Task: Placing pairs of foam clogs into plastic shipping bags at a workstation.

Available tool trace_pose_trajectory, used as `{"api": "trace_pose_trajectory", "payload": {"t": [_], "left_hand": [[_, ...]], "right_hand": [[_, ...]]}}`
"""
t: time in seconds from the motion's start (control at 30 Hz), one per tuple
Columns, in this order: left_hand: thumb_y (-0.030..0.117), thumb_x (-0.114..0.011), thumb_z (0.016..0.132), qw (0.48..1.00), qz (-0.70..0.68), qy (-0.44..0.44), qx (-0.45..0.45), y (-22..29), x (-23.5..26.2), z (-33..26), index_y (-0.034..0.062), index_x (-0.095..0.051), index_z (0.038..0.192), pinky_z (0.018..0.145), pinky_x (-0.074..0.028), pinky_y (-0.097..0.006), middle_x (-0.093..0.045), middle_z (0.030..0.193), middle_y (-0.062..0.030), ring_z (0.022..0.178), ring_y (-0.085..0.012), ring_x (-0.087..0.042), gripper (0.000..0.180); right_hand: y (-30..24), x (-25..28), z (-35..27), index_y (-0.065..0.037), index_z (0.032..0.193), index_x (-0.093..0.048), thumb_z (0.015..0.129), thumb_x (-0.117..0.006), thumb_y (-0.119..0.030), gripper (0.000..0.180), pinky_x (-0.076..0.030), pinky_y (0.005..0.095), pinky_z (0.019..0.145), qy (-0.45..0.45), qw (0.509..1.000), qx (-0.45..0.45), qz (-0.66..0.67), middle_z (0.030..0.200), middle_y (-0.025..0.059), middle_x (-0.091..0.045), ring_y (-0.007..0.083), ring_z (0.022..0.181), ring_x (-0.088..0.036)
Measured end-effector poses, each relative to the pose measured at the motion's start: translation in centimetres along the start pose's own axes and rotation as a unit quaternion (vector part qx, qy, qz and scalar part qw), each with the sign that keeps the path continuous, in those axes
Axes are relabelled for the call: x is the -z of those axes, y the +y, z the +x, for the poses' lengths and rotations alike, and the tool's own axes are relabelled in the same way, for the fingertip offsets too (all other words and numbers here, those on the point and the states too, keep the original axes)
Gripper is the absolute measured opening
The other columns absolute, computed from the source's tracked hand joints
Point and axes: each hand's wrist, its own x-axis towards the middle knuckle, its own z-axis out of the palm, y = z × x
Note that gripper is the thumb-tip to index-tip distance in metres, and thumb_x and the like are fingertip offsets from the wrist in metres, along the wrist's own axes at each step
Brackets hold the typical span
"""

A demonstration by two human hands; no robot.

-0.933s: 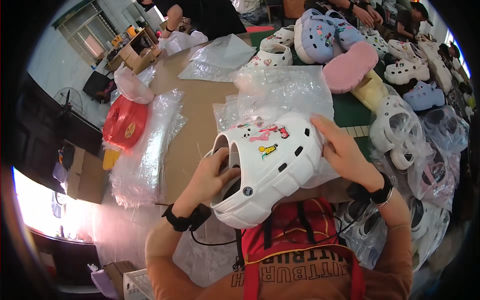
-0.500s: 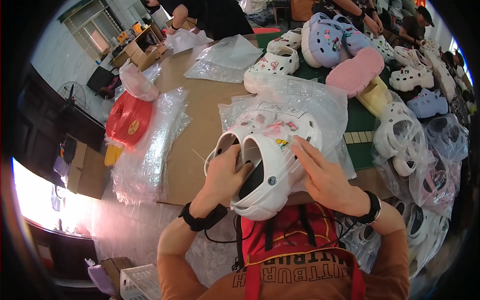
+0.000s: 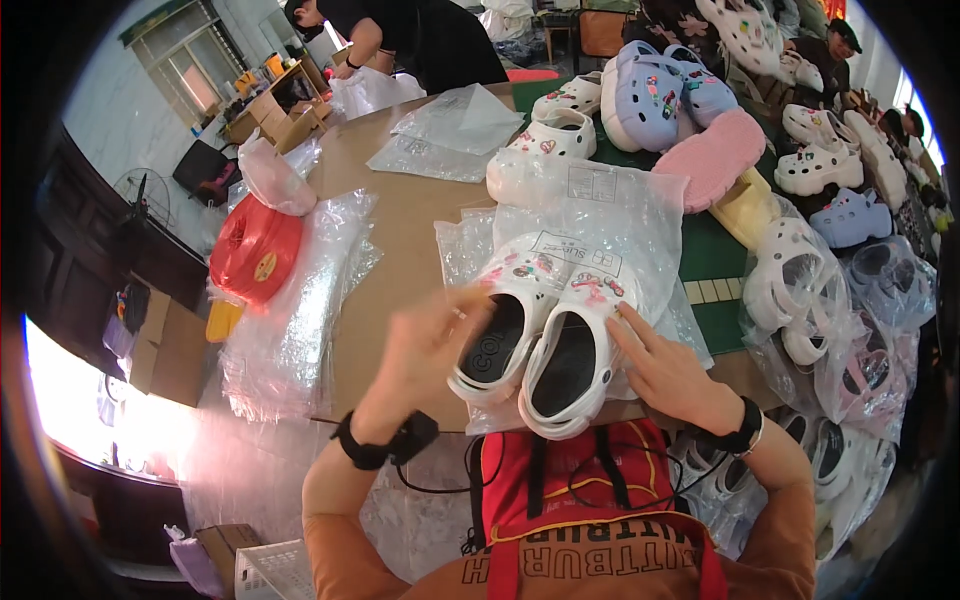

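Note:
A pair of white clogs with black insoles and coloured charms lies in front of me, the left clog [image 3: 492, 345] beside the right clog [image 3: 570, 370], heels toward me. Their toes are inside a clear plastic bag [image 3: 625, 225], while the heels stick out of its near end. At the outer side of the left clog is my left hand [image 3: 415, 345], smeared by motion, so its grip does not show. My right hand [image 3: 668, 372] rests with outstretched fingers against the outer side of the right clog.
Left on the table [image 3: 395, 270] are a stack of clear bags [image 3: 300, 310] and a red roll of plastic twine [image 3: 255, 250]. White clogs [image 3: 545, 145], lilac clogs [image 3: 645, 95] and a pink sole [image 3: 710, 160] lie beyond. Bagged clogs [image 3: 790, 275] crowd the right. A person [image 3: 430, 40] bends over the far side.
The pair has turned from tilted and overlapping to lying side by side, toes further into the bag. My left hand has come out of the clog opening to its outer side.

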Motion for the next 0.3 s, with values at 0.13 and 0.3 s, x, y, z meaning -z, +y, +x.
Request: {"api": "trace_pose_trajectory", "payload": {"t": [0.13, 0.3], "left_hand": [[0.01, -0.063, 0.077, 0.995, 0.087, 0.047, 0.024, -5.4, 2.2, 3.0, 0.0041, -0.058, 0.111, 0.074, -0.048, -0.034, -0.063, 0.095, -0.015, 0.082, -0.0266, -0.061, 0.034], [0.006, -0.06, 0.079, 0.981, 0.127, -0.129, 0.071, -12.2, 0.7, 4.3, 0.0066, -0.049, 0.124, 0.074, -0.048, -0.03, -0.063, 0.097, -0.0115, 0.085, -0.0216, -0.061, 0.046]], "right_hand": [[0.1, -0.3, -0.9, -0.007, 0.131, -0.032, 0.075, -0.056, -0.006, 0.061, -0.048, 0.0402, 0.061, 0.058, 0.996, 0.019, 0.068, 0.133, 0.0196, -0.037, 0.031, 0.072, -0.06], [0.9, -0.1, -2.5, -0.017, 0.132, -0.032, 0.073, -0.066, -0.02, 0.068, -0.05, 0.0381, 0.072, -0.083, 0.978, -0.18, 0.06, 0.132, 0.0186, -0.038, 0.034, 0.097, -0.057]]}}
